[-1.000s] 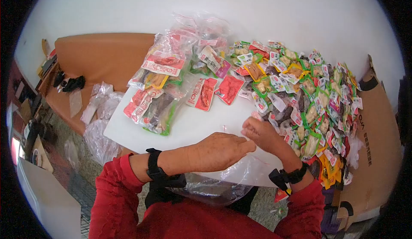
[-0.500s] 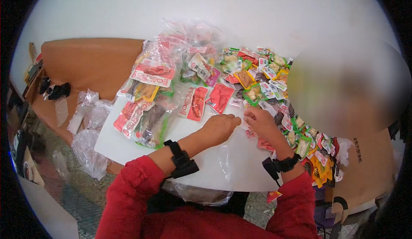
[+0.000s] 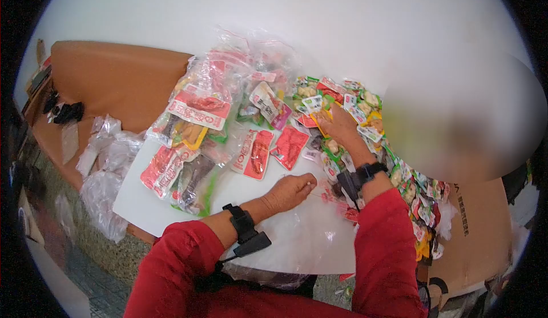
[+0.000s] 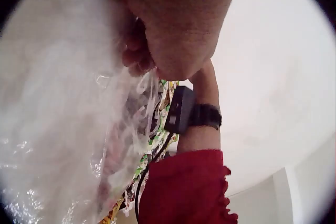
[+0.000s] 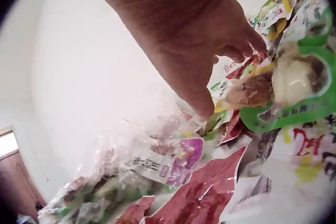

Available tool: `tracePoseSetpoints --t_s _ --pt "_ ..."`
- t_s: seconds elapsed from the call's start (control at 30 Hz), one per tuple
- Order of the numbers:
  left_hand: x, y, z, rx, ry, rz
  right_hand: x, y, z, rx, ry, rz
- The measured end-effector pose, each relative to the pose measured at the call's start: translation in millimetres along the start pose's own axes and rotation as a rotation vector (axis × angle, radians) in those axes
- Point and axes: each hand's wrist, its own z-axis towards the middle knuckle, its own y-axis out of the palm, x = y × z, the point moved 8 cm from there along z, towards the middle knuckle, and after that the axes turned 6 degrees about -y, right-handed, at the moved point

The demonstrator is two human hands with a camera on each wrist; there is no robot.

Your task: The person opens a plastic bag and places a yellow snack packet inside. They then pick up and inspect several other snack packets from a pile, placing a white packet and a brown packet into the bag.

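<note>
My left hand [image 3: 290,192] is over the white table, its curled fingers pinching the edge of a clear plastic bag [image 3: 297,232]. That bag [image 4: 58,108] spreads beside the hand [image 4: 181,19] in the left wrist view. My right hand [image 3: 342,131] is at the back of the heap of small food packets [image 3: 408,189], over a yellow-edged packet. In the right wrist view the hand [image 5: 194,45] has its thumb and fingers spread on either side of the yellow-edged packet [image 5: 249,90]; whether they touch it is unclear.
Filled clear bags [image 3: 200,107] stand at the table's back left. Two red packets [image 3: 290,147] lie flat between them and the heap. A brown cardboard box [image 3: 474,226] is at the right, a brown seat [image 3: 120,78] with crumpled plastic [image 3: 105,186] at the left.
My right hand has moved away from my left hand, forward onto the back of the packet heap, and its fingers have spread. The left hand stays low over the table with the clear bag.
</note>
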Motion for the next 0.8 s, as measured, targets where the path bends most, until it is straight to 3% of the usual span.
tracePoseSetpoints --t_s 0.03,0.07,0.17,0.3,0.43,0.5,0.6,0.77,0.8 --pt "3 -1 -1 0.022 0.035 0.041 -5 5 11 0.019 0.003 -0.069" --pt "6 -2 -2 0.045 0.071 0.084 2 18 16 -0.125 0.098 -0.077" --pt "5 -1 -2 0.087 0.11 0.118 14 41 24 -0.227 0.16 -0.208" --pt "4 4 -3 0.05 0.095 0.156 10 35 21 -0.192 0.116 -0.312" --pt "10 1 -5 0.071 0.11 0.146 25 41 20 -0.197 0.112 -0.203" --pt "11 0 -4 0.054 0.08 0.16 28 39 20 0.023 -0.003 -0.084" --pt "11 -3 -3 0.065 0.056 0.122 34 33 22 0.06 -0.021 -0.163" --pt "-3 -6 0 0.134 -0.003 -0.157 15 -35 -8 0.285 0.098 -0.06" --pt "-11 -5 3 0.157 0.046 -0.199 21 -48 -22 0.473 0.091 0.425"
